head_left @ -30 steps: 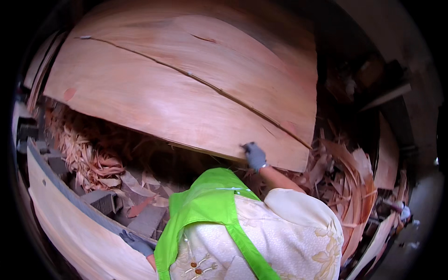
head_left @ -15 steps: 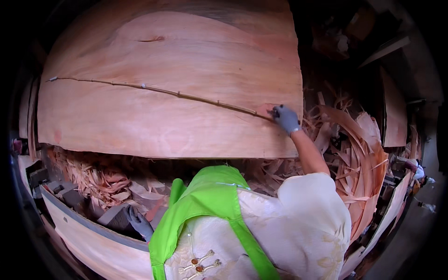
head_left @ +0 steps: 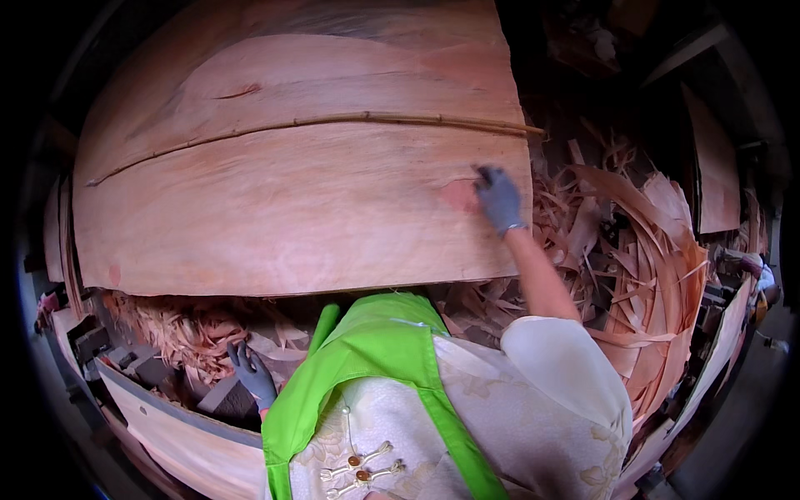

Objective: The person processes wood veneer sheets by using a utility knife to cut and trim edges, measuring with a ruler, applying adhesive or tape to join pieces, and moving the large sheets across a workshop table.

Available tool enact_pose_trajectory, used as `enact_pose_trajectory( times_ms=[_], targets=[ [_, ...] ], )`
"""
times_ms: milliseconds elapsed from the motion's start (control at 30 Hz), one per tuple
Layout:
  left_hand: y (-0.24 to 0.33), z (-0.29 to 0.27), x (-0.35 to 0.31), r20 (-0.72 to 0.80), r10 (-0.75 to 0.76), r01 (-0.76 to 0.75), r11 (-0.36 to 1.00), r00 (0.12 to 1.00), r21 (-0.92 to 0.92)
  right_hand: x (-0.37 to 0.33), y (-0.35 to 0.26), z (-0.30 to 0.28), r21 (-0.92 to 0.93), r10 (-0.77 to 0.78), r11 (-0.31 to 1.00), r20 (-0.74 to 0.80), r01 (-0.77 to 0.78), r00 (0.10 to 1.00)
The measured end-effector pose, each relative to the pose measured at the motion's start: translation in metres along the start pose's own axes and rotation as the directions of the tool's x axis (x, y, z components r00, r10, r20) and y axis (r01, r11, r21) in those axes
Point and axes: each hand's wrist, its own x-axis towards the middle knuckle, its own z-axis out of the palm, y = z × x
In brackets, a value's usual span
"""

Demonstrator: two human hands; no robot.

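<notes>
A large sheet of wood veneer (head_left: 317, 225) lies flat before me. Across its far half rests a long thin bamboo stick (head_left: 367, 117), its thick end jutting past the right edge. My right hand (head_left: 502, 200), in a grey glove, is over the sheet's right side, nearer to me than the stick and apart from it. No object shows in it; its fingers reach forward, their tips dark and slightly blurred. Down at the left, my left hand (head_left: 254, 377), also gloved in grey, has its fingers spread beside a dark block (head_left: 231, 402) and holds nothing.
Curled veneer strips (head_left: 650, 283) are heaped on the right, and more shavings (head_left: 187, 333) lie under the sheet's near left edge. A pale curved board (head_left: 175, 425) runs along my lower left. Another board (head_left: 714, 167) stands upright at the far right.
My right hand has let go of the bamboo stick. The stick's thick end has swung away from me and its thin end lies a little nearer. My left hand remains beside the block.
</notes>
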Motion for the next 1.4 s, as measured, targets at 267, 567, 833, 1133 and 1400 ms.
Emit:
enact_pose_trajectory(
  times_ms=[267,567,833,1133,1400],
  targets=[
    [0.001,0.008,-0.002,0.03,0.092,-0.094,0.995,0.995,0.042,-0.039,-0.006,0.101,-0.104,0.218,0.974,0.186,-0.201,0.958],
    [-0.013,0.013,-0.027,0.004,0.061,-0.061,0.996,0.998,0.062,-0.043,0.005,0.064,0.168,0.014,0.986,0.039,-0.02,0.999],
    [0.074,0.053,0.039,0.339,0.044,0.121,0.885,0.94,-0.45,-0.093,0.001,0.014,0.222,-0.029,0.973,-0.134,0.059,0.991],
    [0.339,0.207,0.11,0.815,0.425,0.358,0.746,0.393,-0.562,-0.159,0.015,-0.019,0.004,-0.216,0.976,-0.026,0.216,0.976],
    [0.461,0.327,0.088,0.884,0.448,0.809,0.467,0.132,-0.358,-0.194,0.056,-0.002,-0.111,-0.184,0.974,0.108,0.195,0.977]
  ],
)
